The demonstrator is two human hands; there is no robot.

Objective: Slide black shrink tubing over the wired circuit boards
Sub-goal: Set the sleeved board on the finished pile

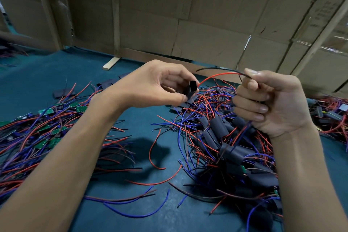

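My left hand [154, 84] pinches a short piece of black shrink tubing [191, 88] between thumb and fingers, its open end turned toward my right hand. My right hand [271, 100] is closed in a fist around a wired circuit board; the board itself is hidden in the palm. Red and black wires [222, 74] stick out above that fist and bend toward the tubing, and more wires hang below it. The tubing and the wire tips are a short way apart.
A heap of green bare boards with red and blue wires [43, 128] lies at the left. Boards sleeved in black tubing [235, 149] are piled at the right. Loose tubing pieces [64, 92] lie further back on the teal table [143, 124]. Cardboard walls [207, 24] stand behind.
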